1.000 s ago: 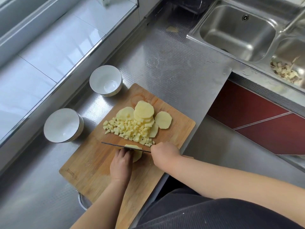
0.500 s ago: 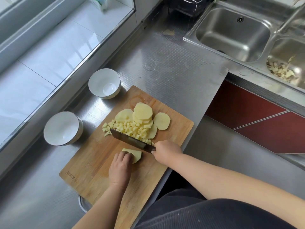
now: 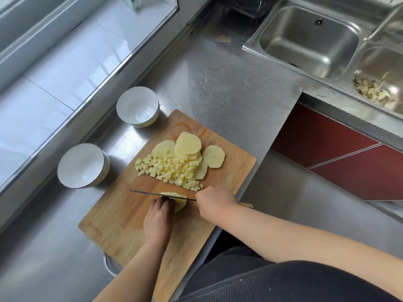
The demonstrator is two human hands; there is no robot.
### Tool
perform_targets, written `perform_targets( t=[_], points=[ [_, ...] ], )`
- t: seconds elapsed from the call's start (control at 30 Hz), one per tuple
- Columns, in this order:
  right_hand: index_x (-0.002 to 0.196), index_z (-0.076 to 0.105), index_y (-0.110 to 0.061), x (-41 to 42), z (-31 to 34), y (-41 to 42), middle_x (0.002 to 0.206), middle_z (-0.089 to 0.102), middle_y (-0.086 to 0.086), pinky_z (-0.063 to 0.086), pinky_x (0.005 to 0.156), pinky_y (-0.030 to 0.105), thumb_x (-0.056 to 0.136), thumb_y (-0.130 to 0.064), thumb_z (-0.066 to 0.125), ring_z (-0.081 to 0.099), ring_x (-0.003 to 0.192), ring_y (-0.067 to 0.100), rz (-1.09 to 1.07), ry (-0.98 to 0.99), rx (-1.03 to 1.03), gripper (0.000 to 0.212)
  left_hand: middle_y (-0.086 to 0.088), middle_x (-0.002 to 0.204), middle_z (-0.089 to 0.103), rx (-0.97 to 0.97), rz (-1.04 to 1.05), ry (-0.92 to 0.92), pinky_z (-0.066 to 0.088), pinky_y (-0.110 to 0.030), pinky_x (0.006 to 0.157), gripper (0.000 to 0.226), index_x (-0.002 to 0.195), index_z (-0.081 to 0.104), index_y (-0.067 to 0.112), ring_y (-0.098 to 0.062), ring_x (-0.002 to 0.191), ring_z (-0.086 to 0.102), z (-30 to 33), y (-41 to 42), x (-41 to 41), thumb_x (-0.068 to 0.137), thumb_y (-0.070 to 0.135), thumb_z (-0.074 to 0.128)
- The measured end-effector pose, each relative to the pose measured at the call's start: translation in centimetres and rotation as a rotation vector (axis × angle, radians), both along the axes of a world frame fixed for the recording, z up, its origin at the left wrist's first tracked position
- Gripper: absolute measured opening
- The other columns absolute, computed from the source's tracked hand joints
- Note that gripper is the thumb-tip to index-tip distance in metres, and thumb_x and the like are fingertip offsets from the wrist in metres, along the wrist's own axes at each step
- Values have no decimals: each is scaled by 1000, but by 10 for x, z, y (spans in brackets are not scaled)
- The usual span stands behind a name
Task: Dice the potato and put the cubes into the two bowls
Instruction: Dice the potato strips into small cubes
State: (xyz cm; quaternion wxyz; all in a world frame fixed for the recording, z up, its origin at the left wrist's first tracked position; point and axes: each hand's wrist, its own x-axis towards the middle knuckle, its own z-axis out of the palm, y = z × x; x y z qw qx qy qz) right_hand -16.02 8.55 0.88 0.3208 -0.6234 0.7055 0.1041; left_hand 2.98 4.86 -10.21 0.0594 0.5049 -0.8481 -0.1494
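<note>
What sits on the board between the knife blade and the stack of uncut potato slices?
In the head view, a pile of potato cubes lies on the cutting board between the knife and the potato slices.

One mark only: small dark print burned into the wood cutting board [image 3: 122, 225], near its corner closest to the person's left arm. Reads upside down from this view, too small and blurred to make out the letters. No other text, nos. or labels legible anywhere.
</note>
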Motion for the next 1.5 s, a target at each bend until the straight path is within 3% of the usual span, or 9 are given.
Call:
perform_targets(
  t=[0.47, 0.7, 0.8, 0.9, 1.07, 1.13, 1.2, 1.23, 1.5],
  points=[
    [102, 64, -10, 14, -13, -5, 101, 65, 7, 40, 62, 29, 92, 3, 48, 63, 91, 26, -14, 72, 49, 23, -11, 89, 67, 19, -31, -18, 51, -35, 46, 31, 88, 73, 5, -34, 78, 61, 3, -1, 2, 61, -2, 86],
    [107, 64, -9, 3, -29, -1, 104, 63, 9, 40, 62, 29, 99, -17, 47, 62, 92, 28, -145, -10, 92, 20, -9, 83, 61, 50, -31, -9, 43, -31, 46, 25, 84, 68, 7, -31, 72, 59, 7, -1, 6, 65, 1, 84],
    [111, 60, -9, -7, -31, -4, 106, 62, 9, 41, 65, 31, 100, -32, 48, 61, 95, 30, -212, -79, 126, 28, -5, 87, 60, 35, -39, 9, 45, -31, 48, 7, 88, 68, 11, -27, 74, 57, 6, -2, 13, 83, 15, 70],
    [110, 61, -11, -12, -27, -4, 102, 62, 8, 40, 64, 31, 101, -34, 46, 58, 85, 28, -209, -82, 88, 29, -3, 86, 61, 56, -45, 15, 47, -30, 49, 32, 88, 68, 13, -25, 73, 59, 10, -1, 14, 87, 33, 43],
    [103, 63, -11, -7, -15, -1, 91, 60, 7, 31, 50, 25, 101, -28, 45, 52, 73, 26, -130, -34, 1, 25, -6, 87, 64, 86, 3, 38, 50, -34, 48, 40, 88, 71, 10, -29, 68, 62, 11, 1, 12, 88, 38, 42],
    [99, 64, -11, -2, -10, -1, 88, 60, 7, 28, 49, 25, 98, -22, 48, 56, 76, 27, -83, -22, -17, 20, -8, 89, 66, 108, 33, 27, 51, -36, 49, 32, 90, 72, 9, -31, 69, 63, 9, 1, 13, 87, 33, 51],
    [96, 64, -11, 3, -4, 0, 83, 57, 6, 25, 48, 24, 97, -16, 48, 53, 72, 26, -43, -10, -20, 17, -12, 92, 67, 113, 50, 25, 53, -38, 51, 15, 93, 73, 5, -35, 71, 65, 7, 3, 13, 79, 12, 72],
    [94, 63, -10, 5, -1, 0, 80, 54, 5, 25, 48, 24, 96, -13, 47, 50, 71, 25, -24, -2, -19, 16, -15, 95, 68, 120, 53, 26, 54, -39, 52, 22, 94, 73, 3, -37, 72, 66, 7, 3, 12, 73, 3, 78],
    [106, 63, -10, 19, 6, -4, 103, 64, 8, 41, 63, 30, 93, -2, 49, 62, 92, 27, -23, 64, 95, 20, -15, 95, 68, 82, 31, 51, 55, -38, 54, 35, 95, 73, 2, -37, 74, 66, 3, 1, 15, 63, -7, 82]
  ],
)
